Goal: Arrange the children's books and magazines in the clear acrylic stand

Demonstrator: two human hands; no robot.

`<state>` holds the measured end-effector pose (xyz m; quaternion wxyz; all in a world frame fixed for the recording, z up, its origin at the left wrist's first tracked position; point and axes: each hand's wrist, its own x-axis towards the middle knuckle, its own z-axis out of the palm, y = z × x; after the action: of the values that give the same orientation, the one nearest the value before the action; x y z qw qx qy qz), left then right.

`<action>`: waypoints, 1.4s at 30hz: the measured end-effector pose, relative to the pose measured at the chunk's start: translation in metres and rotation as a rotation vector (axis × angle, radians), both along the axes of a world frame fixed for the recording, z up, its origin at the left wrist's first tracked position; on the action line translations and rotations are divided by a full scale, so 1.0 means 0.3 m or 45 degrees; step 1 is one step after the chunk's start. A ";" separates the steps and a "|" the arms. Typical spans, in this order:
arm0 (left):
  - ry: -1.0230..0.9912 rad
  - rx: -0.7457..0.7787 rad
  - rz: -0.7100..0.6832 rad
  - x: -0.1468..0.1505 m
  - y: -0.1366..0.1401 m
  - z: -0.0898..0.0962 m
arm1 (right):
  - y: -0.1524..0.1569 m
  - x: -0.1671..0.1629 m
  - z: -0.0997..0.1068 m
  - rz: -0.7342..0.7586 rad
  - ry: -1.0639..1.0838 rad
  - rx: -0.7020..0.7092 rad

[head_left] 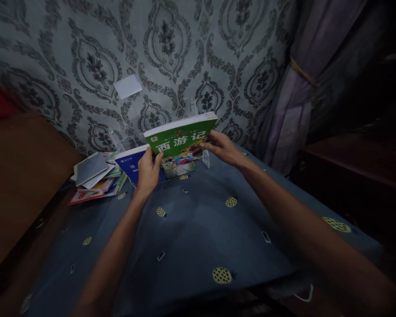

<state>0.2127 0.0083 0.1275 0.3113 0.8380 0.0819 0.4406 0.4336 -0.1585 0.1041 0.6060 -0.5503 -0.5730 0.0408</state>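
Both of my hands grip a green book point(181, 147) with large white characters and a colourful picture on its cover. My left hand point(149, 171) is closed on its left edge, thumb on the front cover. On the right edge my right hand point(225, 149) holds it, thumb across the cover and the other fingers behind. Just left of the green book a blue book point(130, 164) stands tilted, partly hidden by my left hand. Clear plastic parts of a stand point(206, 159) show behind and beside the books.
A loose pile of books point(94, 176) lies at the table's back left. The table wears a dark blue cloth point(191, 237) with yellow pineapple prints. A brown wooden panel point(23, 176) rises at left. The patterned wall behind carries a white card point(128, 86); a tied curtain point(292, 114) hangs right.
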 end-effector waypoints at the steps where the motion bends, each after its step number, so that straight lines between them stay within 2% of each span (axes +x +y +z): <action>1: -0.010 0.001 0.015 0.005 0.003 0.001 | 0.005 0.006 0.011 0.009 -0.005 -0.012; 6: -0.061 -0.021 0.049 0.006 0.010 -0.017 | 0.024 0.020 0.037 0.059 -0.022 -0.016; 10: -0.035 0.019 0.025 -0.002 -0.001 -0.031 | 0.023 0.022 -0.006 0.123 0.046 0.002; 15: 0.072 0.139 0.027 0.025 -0.024 -0.017 | -0.002 0.026 -0.066 0.086 0.184 -0.043; 18: 0.107 0.185 0.102 0.044 -0.021 -0.010 | -0.004 0.035 -0.069 0.089 0.212 -0.065; 23: 0.275 0.154 0.222 0.060 0.010 -0.002 | 0.030 0.064 -0.046 0.060 0.172 -0.105; 28: 0.468 0.215 0.434 0.049 -0.009 0.010 | 0.045 0.076 -0.060 0.066 0.175 -0.151; 31: 0.282 0.355 0.456 0.031 -0.025 0.049 | 0.039 0.075 -0.070 0.034 0.170 -0.156; 33: 0.113 0.480 0.423 0.027 -0.018 0.098 | 0.036 0.071 -0.066 0.021 0.167 -0.159; 35: 0.056 0.586 0.376 0.035 0.005 0.156 | 0.038 0.065 -0.055 0.020 0.175 -0.154; 38: 0.185 0.672 0.247 0.066 0.053 0.224 | 0.046 0.052 -0.031 0.006 0.214 -0.108; 42: 0.330 0.599 0.023 0.095 0.099 0.260 | 0.053 0.040 -0.005 -0.016 0.339 -0.079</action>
<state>0.2411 0.0381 0.2056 0.0910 0.9360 0.0239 0.3392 0.4455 -0.1427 0.1025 0.6595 -0.5621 -0.4826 0.1273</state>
